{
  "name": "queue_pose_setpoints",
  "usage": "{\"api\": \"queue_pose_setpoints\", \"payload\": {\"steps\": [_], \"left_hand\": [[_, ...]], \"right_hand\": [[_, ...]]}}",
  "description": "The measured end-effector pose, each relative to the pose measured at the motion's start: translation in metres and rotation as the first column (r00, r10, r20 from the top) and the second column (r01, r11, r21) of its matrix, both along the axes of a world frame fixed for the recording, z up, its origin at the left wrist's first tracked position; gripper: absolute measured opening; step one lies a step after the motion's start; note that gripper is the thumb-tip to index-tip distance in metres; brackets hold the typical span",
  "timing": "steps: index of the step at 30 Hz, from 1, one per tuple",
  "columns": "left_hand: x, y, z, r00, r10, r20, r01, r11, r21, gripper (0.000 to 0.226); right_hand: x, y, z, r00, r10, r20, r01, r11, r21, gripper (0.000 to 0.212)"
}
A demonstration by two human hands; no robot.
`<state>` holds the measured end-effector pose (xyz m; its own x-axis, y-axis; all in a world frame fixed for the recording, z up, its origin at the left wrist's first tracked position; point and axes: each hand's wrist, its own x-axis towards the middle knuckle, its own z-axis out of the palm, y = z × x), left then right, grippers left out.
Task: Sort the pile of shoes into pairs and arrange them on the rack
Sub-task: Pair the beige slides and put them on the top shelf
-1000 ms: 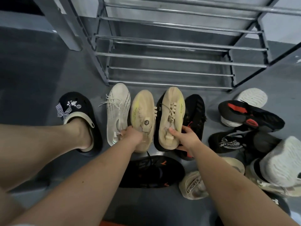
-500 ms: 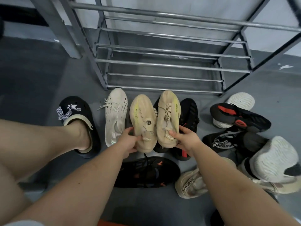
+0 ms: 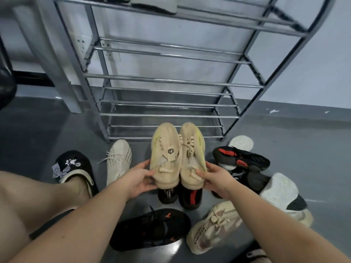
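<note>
While fingers [image 3: 147,165] grip each heel, two matching beige sneakers [image 3: 177,158], yellow-streaked, side by side.

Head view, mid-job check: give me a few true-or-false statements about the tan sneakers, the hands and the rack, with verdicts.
1. Each hand holds one tan sneaker. True: the left hand grips the left tan sneaker, the right hand the right tan sneaker.
2. The tan sneakers are held side by side. True.
3. The rack has no shoes on it. False: shoes sit on its top shelf.
4. The white sneaker is on the rack. False: it lies on the floor.
</note>
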<state>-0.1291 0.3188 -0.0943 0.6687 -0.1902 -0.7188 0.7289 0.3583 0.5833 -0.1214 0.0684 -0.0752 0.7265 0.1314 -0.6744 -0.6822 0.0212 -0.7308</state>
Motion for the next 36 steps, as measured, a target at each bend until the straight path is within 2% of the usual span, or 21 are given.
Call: {"api": "queue_pose_setpoints", "payload": {"steps": [2, 5, 12, 16, 20, 26, 29, 32, 36], "left_hand": [[0.005, -0.015, 0.019, 0.999, -0.027, 0.039, 0.027, 1.000, -0.015, 0.057], [0.011, -0.039, 0.045, 0.992, -0.087, 0.088, 0.091, 0.995, -0.043, 0.055], [0.022, -0.076, 0.121, 0.937, -0.248, 0.248, 0.263, 0.964, -0.030, 0.043], [0.021, -0.088, 0.170, 0.893, -0.299, 0.337, 0.333, 0.942, -0.047, 0.041], [0.021, -0.099, 0.216, 0.840, -0.327, 0.432, 0.379, 0.924, -0.038, 0.041], [0.026, -0.109, 0.282, 0.773, -0.304, 0.557, 0.366, 0.930, -0.001, 0.034], [0.036, -0.109, 0.306, 0.779, -0.237, 0.581, 0.309, 0.951, -0.027, 0.026], [0.052, -0.105, 0.323, 0.784, -0.173, 0.596, 0.248, 0.968, -0.045, 0.031], [0.076, -0.100, 0.337, 0.790, -0.123, 0.601, 0.164, 0.986, -0.014, 0.030]], "right_hand": [[-0.003, -0.015, 0.025, 0.999, -0.016, 0.041, 0.015, 1.000, 0.015, 0.045], [-0.012, -0.039, 0.063, 0.994, -0.053, 0.101, 0.051, 0.998, 0.024, 0.042], [-0.032, -0.081, 0.136, 0.975, -0.140, 0.173, 0.145, 0.989, -0.015, 0.048], [-0.049, -0.098, 0.180, 0.953, -0.202, 0.226, 0.204, 0.979, 0.012, 0.061], [-0.062, -0.107, 0.226, 0.933, -0.226, 0.279, 0.223, 0.974, 0.043, 0.038], [-0.057, -0.114, 0.287, 0.898, -0.221, 0.379, 0.212, 0.975, 0.066, 0.032], [-0.040, -0.113, 0.311, 0.868, -0.213, 0.449, 0.211, 0.976, 0.054, 0.030], [-0.016, -0.104, 0.330, 0.820, -0.230, 0.525, 0.251, 0.967, 0.031, 0.026], [0.029, -0.092, 0.338, 0.811, -0.273, 0.517, 0.271, 0.959, 0.081, 0.025]]}}
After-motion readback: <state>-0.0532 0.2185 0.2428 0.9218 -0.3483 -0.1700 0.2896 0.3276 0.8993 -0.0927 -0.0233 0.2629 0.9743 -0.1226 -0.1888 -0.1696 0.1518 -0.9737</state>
